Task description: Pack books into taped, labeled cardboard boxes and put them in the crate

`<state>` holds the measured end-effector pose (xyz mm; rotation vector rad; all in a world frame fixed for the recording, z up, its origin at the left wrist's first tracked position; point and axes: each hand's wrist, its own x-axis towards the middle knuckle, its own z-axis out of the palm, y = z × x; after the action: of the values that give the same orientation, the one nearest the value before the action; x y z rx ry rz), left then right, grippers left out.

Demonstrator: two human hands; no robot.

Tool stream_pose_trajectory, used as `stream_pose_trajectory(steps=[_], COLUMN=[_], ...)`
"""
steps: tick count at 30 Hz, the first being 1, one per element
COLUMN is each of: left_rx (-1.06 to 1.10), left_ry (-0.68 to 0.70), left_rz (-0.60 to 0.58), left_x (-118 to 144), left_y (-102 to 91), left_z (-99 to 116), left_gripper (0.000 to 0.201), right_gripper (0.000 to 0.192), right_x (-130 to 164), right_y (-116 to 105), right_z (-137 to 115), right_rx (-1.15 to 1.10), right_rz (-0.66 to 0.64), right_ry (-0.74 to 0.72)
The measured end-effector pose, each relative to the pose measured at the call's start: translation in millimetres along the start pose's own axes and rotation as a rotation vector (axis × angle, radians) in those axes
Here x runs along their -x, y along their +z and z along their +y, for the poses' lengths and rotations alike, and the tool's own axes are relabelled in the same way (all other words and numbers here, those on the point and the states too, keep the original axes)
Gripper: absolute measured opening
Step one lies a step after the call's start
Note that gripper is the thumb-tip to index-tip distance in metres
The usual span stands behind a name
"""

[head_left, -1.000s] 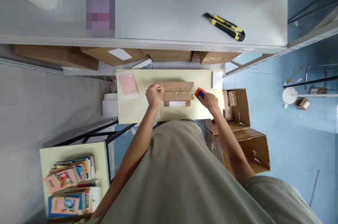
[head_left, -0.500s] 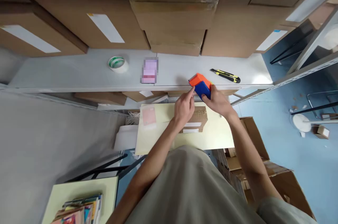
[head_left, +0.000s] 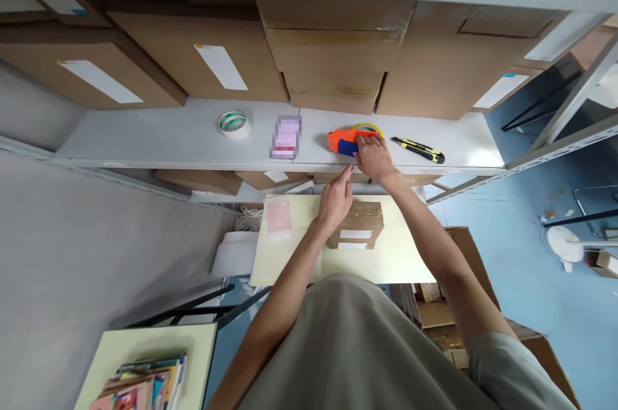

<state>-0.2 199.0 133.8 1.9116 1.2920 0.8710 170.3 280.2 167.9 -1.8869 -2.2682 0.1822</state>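
Resting hand: the right hand (head_left: 373, 158) lies on the tape dispenser (head_left: 348, 139), fingers curled over its blue handle, with the dispenser sitting on the grey shelf (head_left: 159, 136).
Free hand: the left hand (head_left: 335, 199) holds nothing; it is loosely open, forefinger stretched toward the shelf edge, just above the box.
Box: the small cardboard box (head_left: 357, 224) stands on the pale yellow table (head_left: 396, 255), below the shelf and in front of the person; clear tape runs across its closed top and white labels show on its near side.
Done: judging by the taped flaps, the sealing looks finished, and the dispenser is down on the shelf.
Left: the fingers have not yet come off the dispenser; the box is not picked up.
Shelf neighbours: a yellow-and-black knife (head_left: 419, 149) lies just right of the dispenser, a roll of tape (head_left: 234, 123) well to the left.
Table neighbour: a pink packet (head_left: 279, 217) lies left of the box.
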Motion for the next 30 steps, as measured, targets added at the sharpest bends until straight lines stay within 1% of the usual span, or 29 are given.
stream_pose_trajectory(steps=[4,7,9,10,12,13,14,15,16,18,20,21,23,25,26,28,30], left_rx=[-0.020,-0.064,-0.116,-0.138,-0.162,-0.164,-0.161,-0.157,-0.158,-0.186,-0.254,-0.290,-0.329,-0.328,-0.315,-0.280,-0.248], left_ry=[-0.047,-0.143,-0.265,-0.333,-0.462,-0.515,-0.558,-0.589,-0.609,-0.641,-0.676,-0.698,-0.716,-0.700,-0.685,-0.652,-0.625], left_rz=[-0.020,-0.011,-0.007,-0.014,-0.037,-0.049,-0.060,-0.076,-0.105,-0.194,-0.277,-0.300,-0.309,-0.313,-0.316,-0.319,-0.314], left_x=[7,18,32,40,57,64,69,73,74,75,74,75,81,90,94,101,105], left_y=[10.9,16.5,16.5,16.0,16.2,18.0,21.2,26.1,32.4,47.6,62.6,68.5,75.5,75.8,74.0,68.9,63.7], left_z=[-15,-38,-60,-71,-93,-102,-110,-115,-118,-120,-120,-120,-123,-129,-132,-136,-137], left_gripper=[0.064,0.062,0.054,0.048,0.036,0.032,0.029,0.027,0.026,0.028,0.039,0.044,0.047,0.040,0.037,0.038,0.040], right_gripper=[0.068,0.068,0.063,0.060,0.056,0.056,0.058,0.061,0.064,0.065,0.061,0.059,0.058,0.061,0.063,0.067,0.073], right_x=[1,20,48,66,107,127,146,162,175,193,204,209,219,230,235,243,248], right_y=[14,17,24,31,53,68,85,103,121,154,178,187,199,205,206,205,199], right_z=[6,12,19,23,30,32,34,35,35,33,31,31,31,34,37,42,48], right_rx=[-0.033,-0.098,-0.161,-0.196,-0.263,-0.292,-0.319,-0.344,-0.374,-0.434,-0.457,-0.453,-0.442,-0.461,-0.483,-0.530,-0.573], right_rz=[0.040,0.175,0.306,0.370,0.465,0.484,0.475,0.434,0.355,0.122,-0.083,-0.144,-0.183,-0.167,-0.155,-0.135,-0.129], right_ry=[-0.022,-0.020,0.028,0.071,0.187,0.259,0.332,0.410,0.494,0.653,0.754,0.781,0.796,0.778,0.759,0.713,0.678])
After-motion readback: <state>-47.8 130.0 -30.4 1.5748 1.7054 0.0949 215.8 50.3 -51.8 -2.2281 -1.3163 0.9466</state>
